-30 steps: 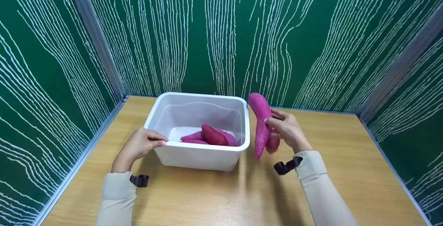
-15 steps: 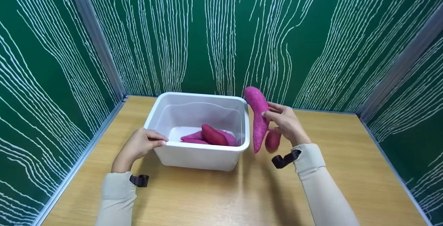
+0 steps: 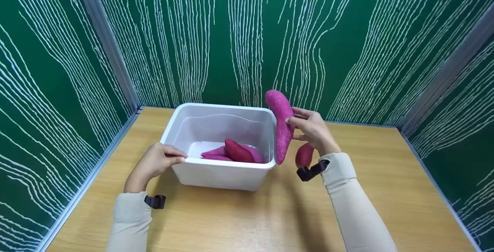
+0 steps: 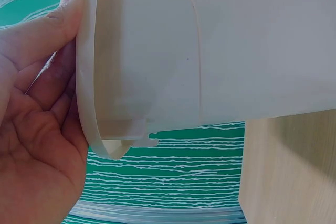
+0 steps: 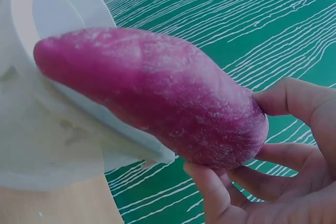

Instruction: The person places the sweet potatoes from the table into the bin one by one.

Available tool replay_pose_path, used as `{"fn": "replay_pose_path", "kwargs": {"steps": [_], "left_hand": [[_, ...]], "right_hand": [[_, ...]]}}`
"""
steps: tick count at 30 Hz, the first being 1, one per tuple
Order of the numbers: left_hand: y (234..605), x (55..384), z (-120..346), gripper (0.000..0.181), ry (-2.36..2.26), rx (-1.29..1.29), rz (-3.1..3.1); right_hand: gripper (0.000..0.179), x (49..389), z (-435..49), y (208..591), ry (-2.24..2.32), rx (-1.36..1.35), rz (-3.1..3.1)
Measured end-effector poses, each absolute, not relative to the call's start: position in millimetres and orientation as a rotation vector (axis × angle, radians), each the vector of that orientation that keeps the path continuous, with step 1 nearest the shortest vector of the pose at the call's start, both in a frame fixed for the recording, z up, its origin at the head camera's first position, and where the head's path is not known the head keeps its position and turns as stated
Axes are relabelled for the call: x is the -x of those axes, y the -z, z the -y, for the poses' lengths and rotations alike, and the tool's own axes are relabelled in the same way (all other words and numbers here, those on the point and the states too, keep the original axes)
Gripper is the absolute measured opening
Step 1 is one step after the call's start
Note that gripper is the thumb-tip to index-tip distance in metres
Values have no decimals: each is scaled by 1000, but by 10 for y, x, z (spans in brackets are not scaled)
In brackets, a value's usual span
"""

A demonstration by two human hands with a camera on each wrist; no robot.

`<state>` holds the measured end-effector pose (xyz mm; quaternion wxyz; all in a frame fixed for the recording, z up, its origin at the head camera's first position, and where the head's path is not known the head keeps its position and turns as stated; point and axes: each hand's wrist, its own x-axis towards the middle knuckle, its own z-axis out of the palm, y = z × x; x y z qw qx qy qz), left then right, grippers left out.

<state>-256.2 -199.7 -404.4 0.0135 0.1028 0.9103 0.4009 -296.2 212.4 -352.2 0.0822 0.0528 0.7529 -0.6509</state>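
My right hand (image 3: 313, 129) holds a long pink sweet potato (image 3: 281, 119) between thumb and fingers, above the table at the right rim of a white plastic tub (image 3: 224, 175). In the right wrist view the sweet potato (image 5: 157, 95) points its tip toward the tub (image 5: 58, 135), overlapping its rim. With thumb and fingers my left hand (image 3: 158, 161) pinches the tub's near left rim; the left wrist view has this rim (image 4: 86, 72) close up. Inside the tub lie a darker red sweet potato (image 3: 238, 151) and pink ones (image 3: 211, 154), partly hidden by the front wall.
Another red sweet potato (image 3: 304, 155) is below my right hand, to the right of the tub. The wooden table (image 3: 239, 225) ends at green panels (image 3: 247, 39) with white wavy lines behind and at both sides.
My right hand has lifted the long sweet potato and carried it left, from beside the tub to its right rim. The left hand and the tub stay put.
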Motion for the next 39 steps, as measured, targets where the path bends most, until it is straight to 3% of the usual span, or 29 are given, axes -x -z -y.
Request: {"fn": "replay_pose_path", "kwargs": {"steps": [14, 21, 39], "left_hand": [[4049, 2584, 1999, 12, -1261, -259, -2804], [4069, 2582, 2001, 9, -1246, -396, -2866], [4057, 2573, 1998, 11, -1255, -292, -2821]], "right_hand": [[67, 3056, -1959, 3464, 1944, -109, -2255], [67, 3103, -1881, 3476, 1945, -100, -2256], [66, 3137, -1666, 3514, 1949, -47, -2257]]}}
